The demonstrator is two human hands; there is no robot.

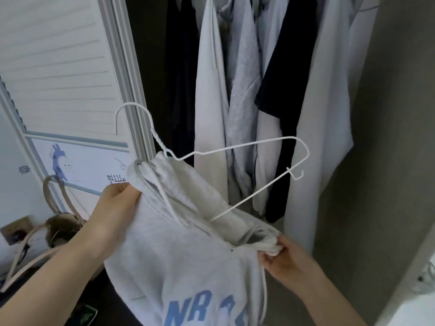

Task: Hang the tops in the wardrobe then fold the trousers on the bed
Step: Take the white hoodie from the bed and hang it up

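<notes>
A light grey hoodie (179,262) with blue letters on its chest hangs in front of me, before the open wardrobe (150,67). A white wire hanger (247,144) is partly pushed into its neck opening; the hook and the right shoulder of the hanger stick out above the cloth. My left hand (115,208) grips the hoodie at its left shoulder near the hood. My right hand (282,257) pinches the right edge of the neck opening, with a drawstring hanging below it.
Several white, pale blue and black tops (237,95) hang close together inside the wardrobe. A white slatted door (58,67) stands open at the left. A beige bag (54,229) with long straps sits at lower left. A grey wall panel (388,137) bounds the right.
</notes>
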